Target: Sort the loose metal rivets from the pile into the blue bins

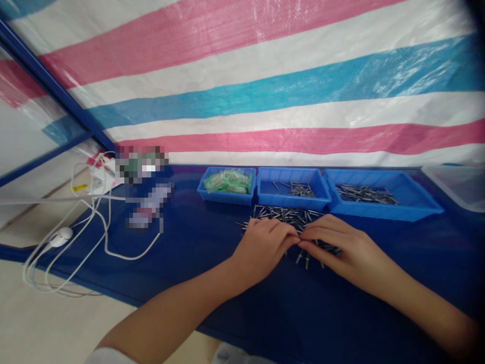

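A loose pile of thin metal blind rivets [303, 216] lies on the blue tabletop [303, 313]. Over the left side of this pile is my left hand [259, 247], its fingers curled closed and their tips meeting those of the other hand. My right hand [346, 247] comes in from the right with thumb and fingers pinched together above the rivets. Whatever the fingertips hold is too small or hidden to make out. Some rivets stick out below and between the hands.
Behind the pile stand three blue bins: one with green packets [231, 181], a middle bin [293, 201] and a right bin [379, 210] with metal rivets. A clear plastic container [454, 187] is at far right. White cables [109, 253] tangle at left near a blurred power strip.
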### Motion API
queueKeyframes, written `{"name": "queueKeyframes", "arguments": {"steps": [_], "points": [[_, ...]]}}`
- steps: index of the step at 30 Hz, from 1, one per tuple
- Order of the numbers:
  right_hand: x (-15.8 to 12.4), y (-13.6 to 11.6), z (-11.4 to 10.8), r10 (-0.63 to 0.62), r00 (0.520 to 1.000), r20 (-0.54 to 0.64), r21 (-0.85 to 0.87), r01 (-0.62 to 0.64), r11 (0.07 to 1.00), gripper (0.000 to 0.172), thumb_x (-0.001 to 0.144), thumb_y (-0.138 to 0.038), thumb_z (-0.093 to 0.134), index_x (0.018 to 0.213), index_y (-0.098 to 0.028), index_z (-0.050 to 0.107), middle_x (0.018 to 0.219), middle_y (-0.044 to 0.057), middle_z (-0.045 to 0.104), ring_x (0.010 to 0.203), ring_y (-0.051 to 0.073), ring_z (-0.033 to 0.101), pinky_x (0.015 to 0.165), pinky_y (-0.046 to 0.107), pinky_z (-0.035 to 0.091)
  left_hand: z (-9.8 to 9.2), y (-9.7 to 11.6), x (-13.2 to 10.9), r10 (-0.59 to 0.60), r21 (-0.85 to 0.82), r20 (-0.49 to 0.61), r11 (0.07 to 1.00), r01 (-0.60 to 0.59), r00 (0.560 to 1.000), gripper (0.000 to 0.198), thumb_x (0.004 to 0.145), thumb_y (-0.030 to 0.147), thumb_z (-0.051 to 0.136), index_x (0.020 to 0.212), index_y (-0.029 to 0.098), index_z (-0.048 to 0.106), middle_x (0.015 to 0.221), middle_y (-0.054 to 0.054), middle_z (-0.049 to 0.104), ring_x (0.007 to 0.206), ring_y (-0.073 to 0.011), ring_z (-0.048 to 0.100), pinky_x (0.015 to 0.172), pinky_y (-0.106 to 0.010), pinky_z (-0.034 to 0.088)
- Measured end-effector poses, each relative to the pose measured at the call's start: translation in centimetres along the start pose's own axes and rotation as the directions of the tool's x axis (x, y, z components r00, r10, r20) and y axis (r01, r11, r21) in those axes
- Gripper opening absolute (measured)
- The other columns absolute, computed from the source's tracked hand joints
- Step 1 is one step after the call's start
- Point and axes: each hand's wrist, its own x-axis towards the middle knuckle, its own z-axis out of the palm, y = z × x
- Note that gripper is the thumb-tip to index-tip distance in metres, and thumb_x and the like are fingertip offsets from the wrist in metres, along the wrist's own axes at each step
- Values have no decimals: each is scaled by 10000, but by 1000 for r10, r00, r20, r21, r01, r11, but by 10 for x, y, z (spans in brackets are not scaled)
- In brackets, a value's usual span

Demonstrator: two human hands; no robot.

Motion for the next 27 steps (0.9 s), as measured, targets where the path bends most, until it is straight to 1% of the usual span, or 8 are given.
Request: {"name": "queueKeyframes", "arguments": {"steps": [2,4,7,10,14,19,22,27], "points": [[-1,-1,0,39,999,-31,44,-37,998,78,873,-233,594,920,-234,657,907,30,670,878,173,614,762,319,499,-3,1,1,-62,-178,-7,982,60,998,143,951,303,520,913,190,600,902,4,685,826,-137,612,752,-270,392],[-2,-2,1,75,997,-35,91,-72,993,102,867,-229,605,957,-246,651,932,25,671,892,167,619,764,305,507,-4,2,2,-115,-304,-23,947,103,993,147,930,319,551,895,185,599,868,-2,680,774,-134,615,712,-244,417],[-2,-4,2,92,995,-37,166,-84,982,120,864,-218,606,972,-251,645,931,20,675,879,156,631,765,292,516,-4,3,1,-159,-419,-48,899,125,986,163,910,340,575,888,181,602,837,-1,670,732,-126,609,676,-220,433],[-1,-7,2,97,994,-46,200,-86,976,87,864,-219,598,928,-244,651,903,25,676,846,157,640,740,286,521,-3,3,1,-155,-469,-52,876,113,987,179,901,353,586,905,176,614,839,-2,674,739,-122,614,678,-207,444],[0,-10,-2,126,987,-97,196,-105,975,63,860,-221,592,895,-236,642,878,30,671,809,161,637,705,285,512,-7,2,1,-112,-414,-24,905,92,993,210,915,358,559,1002,181,631,895,-21,694,790,-140,636,729,-229,466],[-2,-10,-6,222,959,-174,163,-194,967,25,857,-240,596,866,-231,619,805,15,644,721,149,603,641,276,486,-8,3,2,13,-261,-40,965,-23,999,203,950,292,495,942,162,650,918,-45,701,875,-162,636,804,-272,464],[-2,-10,-4,267,951,-154,198,-235,952,58,863,-279,597,863,-227,624,772,12,635,675,144,584,599,270,476,-5,3,2,12,-215,-46,976,-21,999,210,955,313,493,942,167,645,918,-43,703,871,-159,634,799,-279,463],[-2,-12,0,275,954,-119,248,-240,939,82,872,-280,593,912,-237,649,813,19,655,713,151,606,615,269,486,-1,2,2,-5,-178,-45,984,-3,999,180,934,332,542,928,187,648,914,-21,704,878,-152,627,777,-273,441]]}}
